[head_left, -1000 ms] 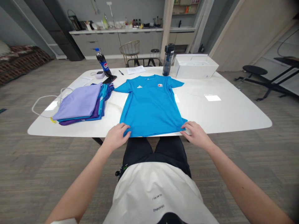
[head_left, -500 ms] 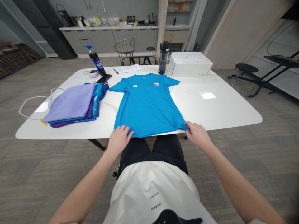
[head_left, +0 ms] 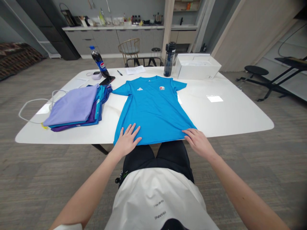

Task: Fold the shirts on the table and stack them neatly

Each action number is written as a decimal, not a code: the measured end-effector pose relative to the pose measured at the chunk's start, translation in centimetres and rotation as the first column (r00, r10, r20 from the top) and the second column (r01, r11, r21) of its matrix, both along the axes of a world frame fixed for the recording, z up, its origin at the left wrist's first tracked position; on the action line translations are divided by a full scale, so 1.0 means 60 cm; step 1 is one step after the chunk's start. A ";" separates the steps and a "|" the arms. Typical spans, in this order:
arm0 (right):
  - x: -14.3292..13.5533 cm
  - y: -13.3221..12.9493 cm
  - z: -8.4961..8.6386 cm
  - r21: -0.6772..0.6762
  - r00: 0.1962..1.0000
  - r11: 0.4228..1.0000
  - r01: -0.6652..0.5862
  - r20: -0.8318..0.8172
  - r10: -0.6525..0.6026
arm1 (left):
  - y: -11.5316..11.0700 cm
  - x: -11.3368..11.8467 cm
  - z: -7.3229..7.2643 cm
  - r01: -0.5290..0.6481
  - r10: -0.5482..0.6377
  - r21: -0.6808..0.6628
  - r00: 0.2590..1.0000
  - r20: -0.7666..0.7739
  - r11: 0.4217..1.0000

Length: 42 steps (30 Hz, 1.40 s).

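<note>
A blue T-shirt [head_left: 155,108] lies spread front side up on the white table, its collar at the far side and its hem along the near edge. Two small chest logos show on it. My left hand [head_left: 127,139] rests on the shirt's lower left corner with the fingers spread. On the lower right corner lies my right hand [head_left: 197,140], fingers stretched out over the cloth near the hem. Left of the shirt is a stack of folded clothes [head_left: 74,105], lavender on top with blue and purple layers beneath.
Across the back of the table [head_left: 235,111] stand a cola bottle [head_left: 99,62], a dark water bottle [head_left: 169,59] and a white box [head_left: 198,68]. A phone [head_left: 107,80], a pen [head_left: 119,73] and paper [head_left: 135,70] lie there too. A white cable [head_left: 31,100] loops beside the stack.
Both hands have gone from pinching the hem corners to lying on the cloth with fingers extended. The shirt's hem sits slightly nearer to me and looks wider.
</note>
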State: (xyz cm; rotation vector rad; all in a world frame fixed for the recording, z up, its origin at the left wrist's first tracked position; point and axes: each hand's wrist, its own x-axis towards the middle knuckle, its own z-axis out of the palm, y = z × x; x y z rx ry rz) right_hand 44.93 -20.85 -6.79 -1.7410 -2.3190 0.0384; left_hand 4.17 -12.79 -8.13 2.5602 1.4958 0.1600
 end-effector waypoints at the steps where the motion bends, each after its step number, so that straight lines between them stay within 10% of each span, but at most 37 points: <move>1: 0.006 -0.004 0.001 0.002 1.000 1.000 0.021 0.021 -0.022 | -0.003 -0.004 0.003 -0.003 0.003 -0.020 1.000 -0.009 1.000; 13: -0.020 0.068 0.025 -0.038 0.999 0.998 -0.043 0.023 0.044 | 0.013 0.070 0.061 0.253 -0.253 -0.058 0.967 0.013 0.966; 23: -0.029 0.061 -0.052 0.015 0.972 0.976 0.217 0.094 -0.217 | 0.056 0.055 -0.015 -0.198 0.198 0.036 0.980 0.000 0.979; 27: -0.041 0.093 -0.044 0.099 0.957 0.956 0.276 0.062 -0.282 | 0.059 0.073 -0.008 -0.189 0.188 0.075 0.982 0.026 0.979; 34: -0.095 0.291 -0.002 -0.102 0.991 0.985 -0.137 -0.029 0.134 | 0.232 0.138 0.016 0.061 -0.063 0.046 0.997 0.046 0.997; 42: -0.074 0.453 -0.046 -0.173 0.982 0.967 0.187 0.020 -0.186 | 0.383 0.123 -0.018 -0.239 0.239 -0.005 0.969 0.057 0.971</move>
